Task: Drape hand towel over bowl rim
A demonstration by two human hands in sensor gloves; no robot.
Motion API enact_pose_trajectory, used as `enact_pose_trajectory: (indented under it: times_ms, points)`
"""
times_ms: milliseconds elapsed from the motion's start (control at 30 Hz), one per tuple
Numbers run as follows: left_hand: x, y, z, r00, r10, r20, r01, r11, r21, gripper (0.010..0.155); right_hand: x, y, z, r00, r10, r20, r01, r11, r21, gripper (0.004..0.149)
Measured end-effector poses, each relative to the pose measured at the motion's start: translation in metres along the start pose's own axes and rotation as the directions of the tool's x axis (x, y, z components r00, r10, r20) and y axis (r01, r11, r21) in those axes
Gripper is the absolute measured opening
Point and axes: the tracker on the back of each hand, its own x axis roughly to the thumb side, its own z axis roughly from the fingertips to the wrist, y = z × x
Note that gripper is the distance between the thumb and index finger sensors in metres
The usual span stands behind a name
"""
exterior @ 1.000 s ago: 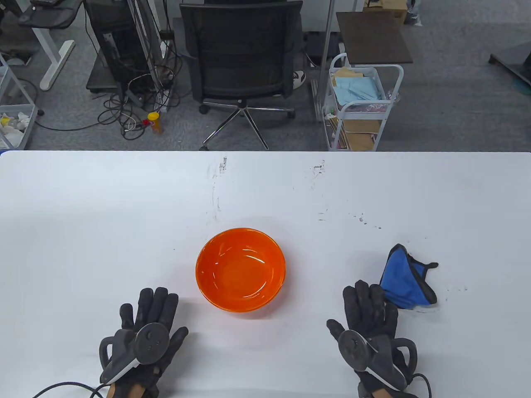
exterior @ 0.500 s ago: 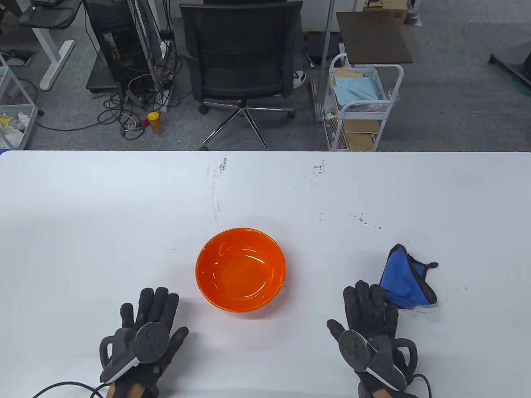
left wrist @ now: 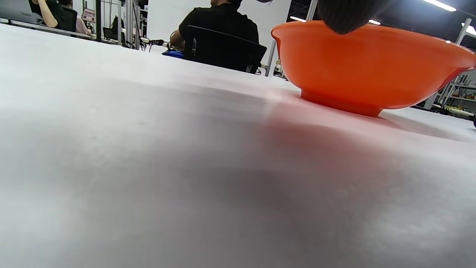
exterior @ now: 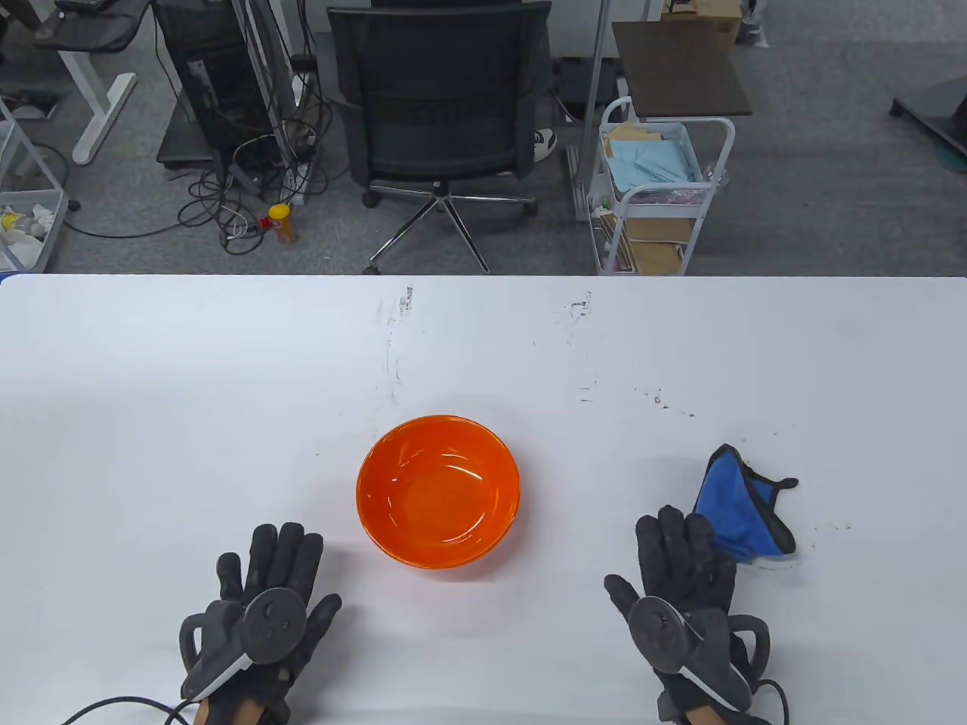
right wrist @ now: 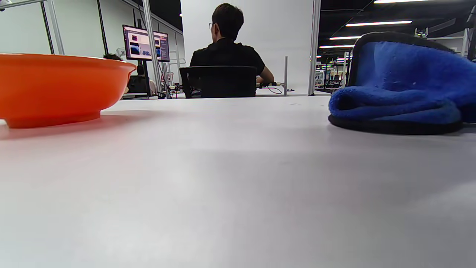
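Observation:
An orange bowl (exterior: 438, 489) stands upright on the white table (exterior: 227, 393), near the front middle. It also shows in the left wrist view (left wrist: 368, 67) and the right wrist view (right wrist: 55, 87). A blue hand towel with black trim (exterior: 744, 506) lies bunched on the table to the bowl's right; it also shows in the right wrist view (right wrist: 401, 89). My left hand (exterior: 276, 563) lies flat on the table, left of the bowl, fingers spread, holding nothing. My right hand (exterior: 684, 551) lies flat with its fingertips at the towel's near edge, holding nothing.
Beyond the table's far edge stand a black office chair (exterior: 442, 106), a white wire cart (exterior: 657, 189) and a tangle of cables (exterior: 249, 204) on the floor. A glove cable (exterior: 113, 706) trails at the front left.
My right hand has shifted slightly to the right, closer to the towel. The left hand, bowl and towel have not moved.

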Motion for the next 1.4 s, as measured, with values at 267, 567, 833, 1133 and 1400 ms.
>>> enact_pose_trajectory:
  times_ms: [267,567,833,1133,1400]
  points:
    - [0.0,0.0,0.0,1.0,0.007,0.01,-0.007,1.0,-0.006,0.076,-0.014,-0.009,-0.004,0.998,-0.036,-0.042,0.032,0.995,-0.095,0.078]
    - [-0.001,-0.001,0.0,1.0,0.01,0.021,-0.01,1.0,-0.019,0.076,-0.062,-0.032,-0.033,0.98,0.018,-0.199,-0.061,0.975,-0.213,0.08]
    - [-0.002,-0.002,0.0,1.0,0.016,0.017,-0.016,1.0,-0.027,0.076,-0.095,-0.027,-0.079,0.936,0.002,-0.351,-0.037,0.995,-0.092,0.079]
    - [-0.001,-0.003,-0.001,1.0,0.01,0.016,-0.009,0.999,-0.035,0.075,-0.109,-0.011,-0.119,0.869,0.01,-0.494,-0.003,1.0,0.016,0.076]
    - [-0.001,-0.003,-0.001,1.0,0.008,0.014,-0.007,0.999,-0.046,0.075,-0.123,-0.002,-0.124,0.846,-0.013,-0.533,0.026,1.0,0.016,0.04]
